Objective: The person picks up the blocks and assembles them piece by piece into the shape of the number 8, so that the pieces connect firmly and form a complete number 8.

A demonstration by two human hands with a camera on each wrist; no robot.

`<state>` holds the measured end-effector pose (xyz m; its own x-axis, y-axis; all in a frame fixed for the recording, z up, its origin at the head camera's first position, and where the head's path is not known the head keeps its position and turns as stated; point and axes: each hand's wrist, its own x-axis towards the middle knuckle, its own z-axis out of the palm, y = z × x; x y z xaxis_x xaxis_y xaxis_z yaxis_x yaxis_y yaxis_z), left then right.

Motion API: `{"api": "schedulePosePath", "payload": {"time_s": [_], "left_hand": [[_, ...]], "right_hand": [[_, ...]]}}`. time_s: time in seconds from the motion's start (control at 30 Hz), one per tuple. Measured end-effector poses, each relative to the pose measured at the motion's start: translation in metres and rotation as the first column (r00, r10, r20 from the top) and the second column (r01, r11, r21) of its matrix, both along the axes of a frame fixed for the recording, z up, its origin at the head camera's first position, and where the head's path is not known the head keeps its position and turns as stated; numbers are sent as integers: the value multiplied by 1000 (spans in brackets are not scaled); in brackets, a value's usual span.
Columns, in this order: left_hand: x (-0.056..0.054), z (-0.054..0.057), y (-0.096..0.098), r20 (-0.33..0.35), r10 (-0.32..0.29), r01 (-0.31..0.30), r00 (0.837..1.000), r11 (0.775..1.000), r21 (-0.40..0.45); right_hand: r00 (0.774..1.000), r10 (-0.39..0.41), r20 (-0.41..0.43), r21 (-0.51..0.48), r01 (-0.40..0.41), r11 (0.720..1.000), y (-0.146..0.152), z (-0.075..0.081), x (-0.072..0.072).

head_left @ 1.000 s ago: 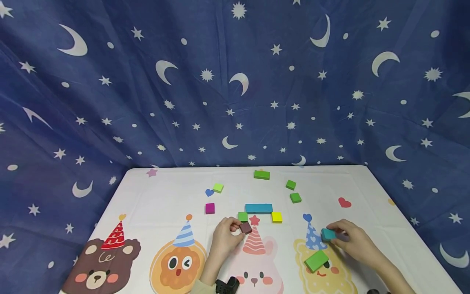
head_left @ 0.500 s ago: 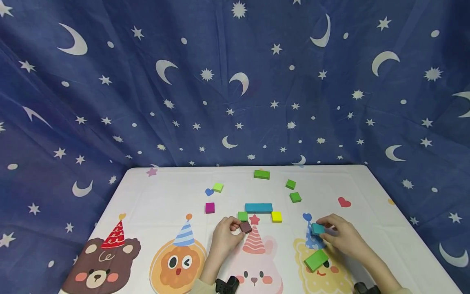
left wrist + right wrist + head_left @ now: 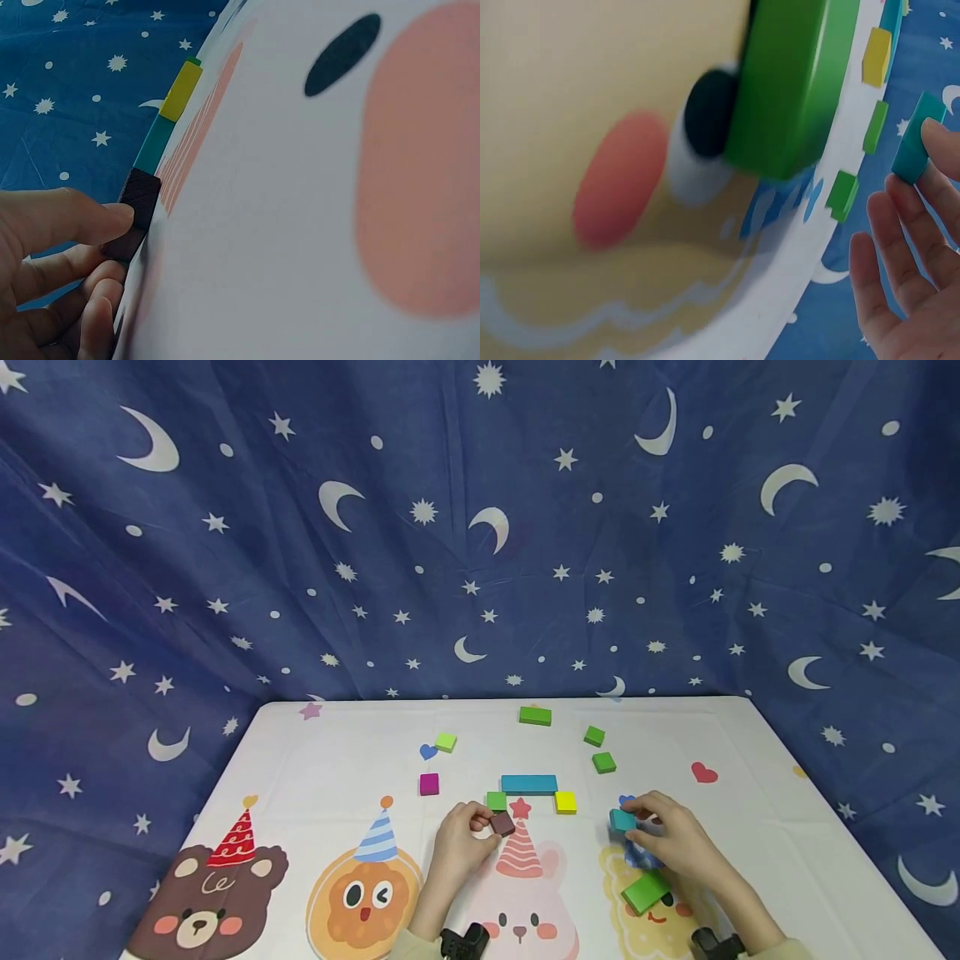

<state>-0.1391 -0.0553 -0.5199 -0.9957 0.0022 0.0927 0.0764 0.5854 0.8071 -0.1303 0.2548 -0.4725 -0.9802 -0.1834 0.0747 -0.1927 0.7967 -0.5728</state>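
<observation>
My left hand (image 3: 459, 847) pinches a dark brown block (image 3: 502, 824) between thumb and fingers, close over the cloth just in front of a small green block (image 3: 496, 802). That green block meets the left end of a long blue block (image 3: 528, 785); a yellow block (image 3: 566, 802) sits at its right end. My right hand (image 3: 678, 837) holds a small teal block (image 3: 622, 820) by thumb and fingertips above the printed blue party hat. In the right wrist view the teal block (image 3: 919, 139) is raised off the cloth. A larger green block (image 3: 646, 892) lies below this hand.
A magenta block (image 3: 429, 784) and a light green block (image 3: 446, 742) lie left of the blue one. Farther back are a green oblong block (image 3: 536, 716) and two small green blocks (image 3: 603, 762). The white cartoon cloth (image 3: 337, 760) ends at a starry blue curtain (image 3: 420, 635).
My right hand has moved left with the teal block, from right of the printed blue hat to over its left side. The left hand and the brown block have stayed in place.
</observation>
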Motion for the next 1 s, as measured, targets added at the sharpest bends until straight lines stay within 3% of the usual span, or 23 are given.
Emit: {"api": "schedulePosePath", "payload": {"time_s": [0.33, 0.63, 1.0], "left_hand": [[0, -1, 0, -20, -7, 7, 1000, 1000, -2], [-1, -1, 0, -2, -8, 8, 1000, 1000, 2], [-1, -2, 0, 2, -10, 10, 1000, 1000, 8]], "right_hand": [[995, -40, 92, -52, 45, 998, -24, -2, -3], [998, -24, 66, -65, 28, 998, -41, -4, -6], [996, -60, 60, -25, 62, 998, -61, -8, -9]]}}
